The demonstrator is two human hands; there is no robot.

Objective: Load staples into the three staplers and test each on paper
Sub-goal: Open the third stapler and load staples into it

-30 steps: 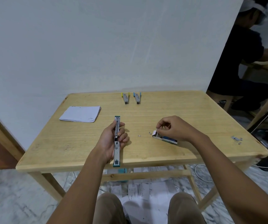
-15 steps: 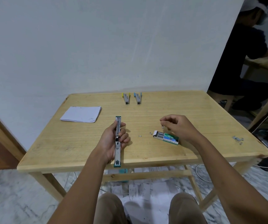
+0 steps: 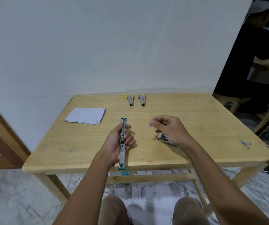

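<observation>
Currently our left hand (image 3: pixel 117 143) grips opened green stapler (image 3: pixel 122 143), fingers wrapped round it, its near end overhanging front edge of table (image 3: pixel 195 114). Our right hand (image 3: pixel 169 129) hovers above staple box (image 3: pixel 163 138), thumb and forefinger pinching small staple strip (image 3: pixel 149 125). Yellow stapler (image 3: pixel 130 100) and blue stapler (image 3: pixel 142 100) lie at far edge. Paper stack (image 3: pixel 86 115) sits far left. Open tabletop between hands.

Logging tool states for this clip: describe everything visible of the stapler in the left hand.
The stapler is long, slim and silvery metal with teal ends, swung fully open so its staple channel faces up. It points away from the person, its near end past the table edge. The left hand wraps its middle; nothing else touches it.
</observation>
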